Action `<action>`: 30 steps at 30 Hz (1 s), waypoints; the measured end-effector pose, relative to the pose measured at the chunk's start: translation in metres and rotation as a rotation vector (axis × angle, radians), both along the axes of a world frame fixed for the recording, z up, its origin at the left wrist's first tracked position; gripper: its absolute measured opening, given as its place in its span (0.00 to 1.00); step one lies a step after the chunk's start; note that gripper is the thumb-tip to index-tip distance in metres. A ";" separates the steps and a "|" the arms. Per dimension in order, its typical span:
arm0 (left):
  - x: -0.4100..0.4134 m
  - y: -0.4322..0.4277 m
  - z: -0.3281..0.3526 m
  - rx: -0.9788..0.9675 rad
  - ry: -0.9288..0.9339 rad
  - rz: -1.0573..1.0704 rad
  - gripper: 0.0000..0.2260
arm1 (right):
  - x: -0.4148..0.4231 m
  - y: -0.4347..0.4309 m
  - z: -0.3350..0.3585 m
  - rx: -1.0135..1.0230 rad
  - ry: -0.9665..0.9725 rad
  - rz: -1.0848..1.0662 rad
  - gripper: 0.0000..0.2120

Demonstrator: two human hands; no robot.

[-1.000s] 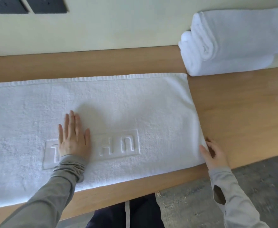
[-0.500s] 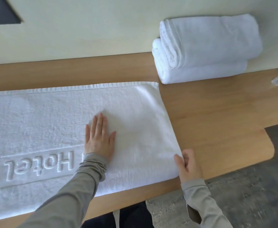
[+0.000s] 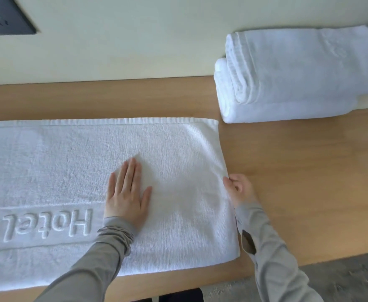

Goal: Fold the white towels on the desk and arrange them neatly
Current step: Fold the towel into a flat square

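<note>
White terry towel (image 3: 59,166) with a raised "Hotel" mark lies flat on the wooden counter (image 3: 287,171), the left hand (image 3: 126,197) pressing it with straight fingers and the right hand (image 3: 239,188) pinching its right edge, probably the best hold for such soft, light, limp cloth.

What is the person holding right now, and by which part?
The right hand pinches the towel at its right-hand edge. The left hand lies flat on the towel, gripping nothing.
</note>
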State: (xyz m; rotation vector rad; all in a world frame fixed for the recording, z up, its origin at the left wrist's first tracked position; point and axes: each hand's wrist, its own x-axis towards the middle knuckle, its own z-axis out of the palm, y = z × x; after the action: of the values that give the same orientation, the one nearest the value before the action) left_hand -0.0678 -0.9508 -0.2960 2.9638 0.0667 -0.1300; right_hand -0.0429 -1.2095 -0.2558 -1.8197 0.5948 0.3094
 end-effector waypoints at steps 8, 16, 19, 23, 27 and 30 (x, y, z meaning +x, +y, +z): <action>0.002 0.000 -0.001 -0.002 -0.017 0.004 0.28 | 0.085 0.031 0.008 0.043 0.118 0.051 0.22; 0.003 0.001 -0.001 0.003 -0.033 0.010 0.27 | 0.042 0.114 0.016 -0.837 -0.764 0.538 0.14; 0.002 0.001 0.000 -0.016 -0.080 -0.005 0.27 | 0.016 0.133 0.013 -0.977 -0.911 0.769 0.11; 0.002 0.002 0.002 -0.055 -0.149 -0.014 0.23 | 0.010 0.138 0.014 -1.029 -0.835 0.824 0.12; 0.002 0.003 0.001 -0.050 -0.105 -0.006 0.22 | 0.010 0.128 0.023 -0.963 -0.684 0.828 0.13; 0.004 0.004 0.000 -0.070 -0.084 0.007 0.25 | 0.010 0.106 0.029 -0.925 -0.573 0.781 0.20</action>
State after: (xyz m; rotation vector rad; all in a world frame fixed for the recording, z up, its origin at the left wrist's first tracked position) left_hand -0.0642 -0.9470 -0.2956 2.8945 0.0606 -0.0060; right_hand -0.0332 -1.1031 -0.2264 -2.8327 -0.5100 -0.0176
